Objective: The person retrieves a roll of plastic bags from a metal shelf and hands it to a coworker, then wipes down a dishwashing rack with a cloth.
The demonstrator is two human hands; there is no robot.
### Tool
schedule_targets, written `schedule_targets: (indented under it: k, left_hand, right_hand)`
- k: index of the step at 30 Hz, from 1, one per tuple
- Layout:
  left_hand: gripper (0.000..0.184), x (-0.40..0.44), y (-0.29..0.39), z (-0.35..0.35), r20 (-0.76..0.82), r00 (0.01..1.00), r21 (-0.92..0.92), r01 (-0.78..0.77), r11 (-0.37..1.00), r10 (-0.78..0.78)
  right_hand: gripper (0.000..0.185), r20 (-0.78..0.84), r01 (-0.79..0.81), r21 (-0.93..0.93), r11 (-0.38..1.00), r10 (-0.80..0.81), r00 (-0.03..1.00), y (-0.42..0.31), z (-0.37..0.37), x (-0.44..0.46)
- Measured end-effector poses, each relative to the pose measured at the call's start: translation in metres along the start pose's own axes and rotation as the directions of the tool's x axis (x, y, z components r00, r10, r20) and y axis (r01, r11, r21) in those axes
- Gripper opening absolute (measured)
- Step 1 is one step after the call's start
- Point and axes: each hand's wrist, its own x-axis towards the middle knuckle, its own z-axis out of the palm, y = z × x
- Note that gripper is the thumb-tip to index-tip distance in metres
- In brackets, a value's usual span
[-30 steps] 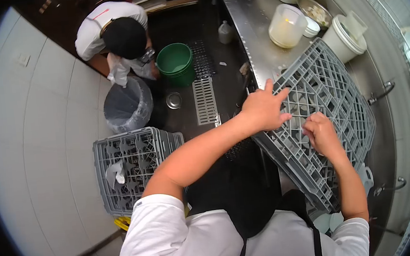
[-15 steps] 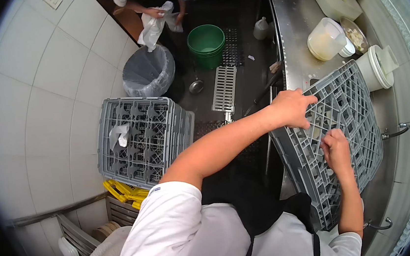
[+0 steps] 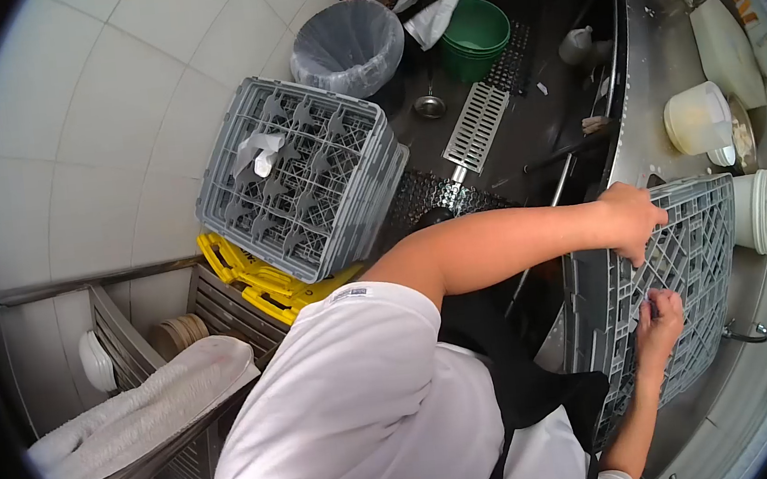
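A grey plastic dish rack (image 3: 688, 256) with a lattice base stands tilted on its side at the metal counter. My left hand (image 3: 633, 221) is closed over its upper edge, fingers hooked over the frame. Lower down, my right hand (image 3: 660, 326) has its fingers curled in against the lattice. Whether anything small is pinched in them is hidden.
Along the steel counter (image 3: 649, 135) stand a cloudy plastic tub (image 3: 698, 119) and a white bucket (image 3: 754, 213). Left are stacked grey racks (image 3: 302, 178) with crumpled white plastic on top, a lined bin (image 3: 349, 49) and a green bucket (image 3: 477, 38). A ladle (image 3: 430, 107) lies near the floor drain (image 3: 478, 126).
My view has swung left, so the scene sits further right. The rack now looks more upright. My right hand stays near the lattice. The other person's white bag has shifted toward the green bucket.
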Motion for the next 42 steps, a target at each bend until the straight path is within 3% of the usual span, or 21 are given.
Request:
schedule_targets:
  k: [3, 6, 9, 13, 15, 19, 21, 22, 24, 27, 28, 29, 30, 31, 33, 35, 36, 38, 39, 40, 42]
  left_hand:
    - [0.075, -0.001, -0.001, 0.001, -0.025, 1.0, -0.008, -0.002, 1.0, 0.002]
    - [0.075, -0.001, -0.002, 0.004, -0.03, 1.0, -0.008, 0.002, 1.0, -0.002]
    - [0.075, -0.001, 0.001, 0.0, 0.006, 1.0, -0.003, 0.026, 1.0, -0.026]
    - [0.074, 0.001, 0.003, -0.004, 0.035, 0.998, 0.005, 0.052, 0.999, -0.052]
    - [0.075, 0.002, 0.003, -0.004, 0.039, 0.999, -0.016, 0.034, 0.999, -0.034]
    - [0.077, -0.004, 0.004, -0.014, 0.096, 0.993, 0.049, 0.07, 0.996, -0.075]
    - [0.076, -0.005, 0.007, -0.012, 0.098, 0.99, 0.071, 0.094, 0.993, -0.101]
    - [0.077, -0.004, 0.004, -0.001, 0.049, 0.994, 0.092, 0.089, 0.992, -0.094]
    - [0.078, -0.005, 0.009, -0.002, 0.051, 0.996, 0.083, 0.068, 0.994, -0.072]
    - [0.075, -0.004, 0.022, -0.002, 0.062, 0.994, 0.092, 0.089, 0.992, -0.095]
    - [0.076, -0.003, 0.029, -0.007, 0.125, 0.984, 0.074, 0.122, 0.99, -0.13]
    - [0.077, -0.004, 0.029, -0.004, 0.094, 0.989, 0.125, 0.106, 0.986, -0.118]
    - [0.078, -0.005, 0.029, -0.001, 0.06, 0.993, 0.174, 0.091, 0.981, -0.103]
    - [0.079, -0.006, 0.03, 0.002, 0.026, 0.996, 0.222, 0.074, 0.972, -0.082]
    - [0.09, -0.006, 0.024, 0.007, -0.038, 0.998, 0.383, -0.035, 0.923, 0.054]
    - [0.096, 0.0, 0.042, 0.006, -0.07, 0.985, 0.447, -0.112, 0.887, 0.16]
    - [0.098, 0.007, 0.048, 0.009, 0.003, 0.977, 0.425, -0.196, 0.884, 0.215]
    - [0.103, 0.03, 0.062, 0.02, 0.14, 0.936, 0.357, -0.352, 0.865, 0.323]
    - [0.104, 0.036, 0.068, 0.028, 0.199, 0.932, 0.436, -0.362, 0.824, 0.304]
    - [0.106, 0.045, 0.072, 0.036, 0.254, 0.927, 0.512, -0.371, 0.775, 0.276]
    - [0.111, 0.059, 0.068, 0.045, 0.29, 0.92, 0.612, -0.391, 0.688, 0.265]
  right_hand:
    - [0.02, -0.072, -0.155, 0.126, 0.98, 0.165, 0.984, -0.019, -0.001, 0.001]
    - [0.021, 0.054, 0.043, -0.044, 0.998, -0.04, 0.998, -0.012, -0.01, -0.001]
    - [0.022, 0.207, -0.137, 0.152, 0.979, 0.104, 0.973, -0.01, -0.021, 0.001]
    - [0.011, 0.21, -0.086, 0.046, 0.995, 0.075, 0.975, -0.008, -0.021, 0.01]
    - [0.01, 0.074, 0.001, 0.006, 1.0, -0.001, 0.997, -0.003, -0.007, 0.007]
    - [0.005, -0.049, -0.052, -0.087, 0.995, 0.047, 0.998, -0.014, 0.002, 0.002]
    - [0.006, -0.007, -0.204, -0.029, 0.978, 0.204, 0.979, -0.021, -0.001, -0.004]
    - [0.005, -0.073, -0.078, -0.126, 0.989, 0.069, 0.995, -0.013, 0.002, -0.008]
    - [0.007, -0.117, -0.053, -0.189, 0.981, 0.031, 0.993, -0.022, -0.011, -0.01]
    - [0.01, -0.16, -0.138, -0.135, 0.981, 0.116, 0.98, -0.005, -0.023, -0.027]
    - [0.01, -0.201, -0.238, -0.074, 0.968, 0.219, 0.955, 0.009, -0.031, -0.032]
    - [0.012, -0.234, -0.329, -0.008, 0.944, 0.318, 0.918, 0.023, -0.042, -0.038]
    - [0.021, -0.291, -0.478, 0.14, 0.867, 0.498, 0.817, 0.032, -0.051, -0.044]
    - [0.035, -0.183, -0.631, 0.298, 0.716, 0.692, 0.699, 0.04, -0.063, -0.045]
    - [0.043, -0.398, -0.539, 0.125, 0.833, 0.54, 0.742, 0.067, -0.036, -0.062]
    - [0.043, -0.448, -0.405, -0.259, 0.877, 0.263, 0.855, 0.073, 0.01, -0.082]
    - [0.029, -0.544, -0.386, -0.159, 0.909, 0.246, 0.802, 0.071, 0.014, -0.081]
    - [0.022, -0.469, -0.405, -0.054, 0.913, 0.334, 0.817, 0.074, 0.005, -0.081]
    - [0.019, -0.429, -0.413, -0.001, 0.911, 0.372, 0.823, 0.07, -0.002, -0.08]
    - [0.011, -0.526, -0.446, 0.017, 0.895, 0.387, 0.757, 0.066, -0.005, -0.074]
    - [0.013, -0.504, -0.456, 0.234, 0.859, 0.508, 0.699, 0.047, -0.01, -0.066]
